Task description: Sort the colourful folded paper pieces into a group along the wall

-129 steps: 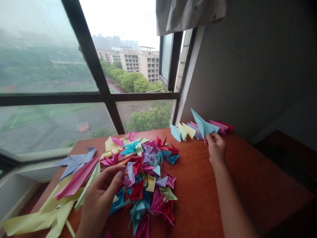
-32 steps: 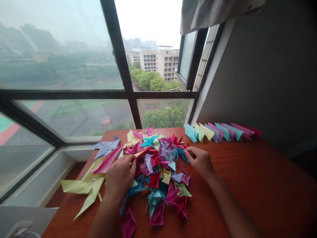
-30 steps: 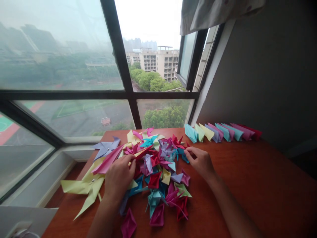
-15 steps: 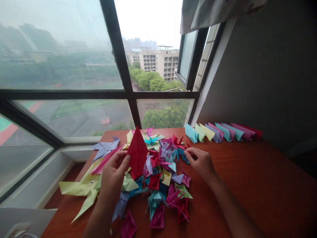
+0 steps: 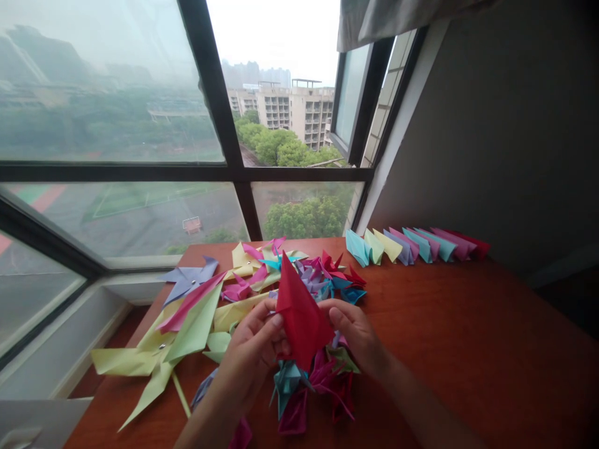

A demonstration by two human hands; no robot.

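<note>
A folded red origami paper [image 5: 303,315], kite-shaped with its point up, is held between both hands above a pile of origami. My left hand [image 5: 257,340] pinches its left edge between thumb and fingers. At the right edge, my right hand [image 5: 353,330] is closed on the same paper, its fingertips partly hidden behind it. Beneath the hands lie folded pieces in several colours, among them a teal paper crane [image 5: 286,381] and a magenta paper boat [image 5: 293,415].
On the left of the wooden table [image 5: 435,337] lies a yellow paper pinwheel [image 5: 135,362], with a purple pinwheel [image 5: 191,279] behind it. Paper planes [image 5: 390,246] stand in a row at the back right. A window [image 5: 299,209] borders the table's far side.
The red paper has moved right and tilted, from my left hand alone into both hands. My right hand has come left from the pile's right side to grip it. The view has shifted slightly.
</note>
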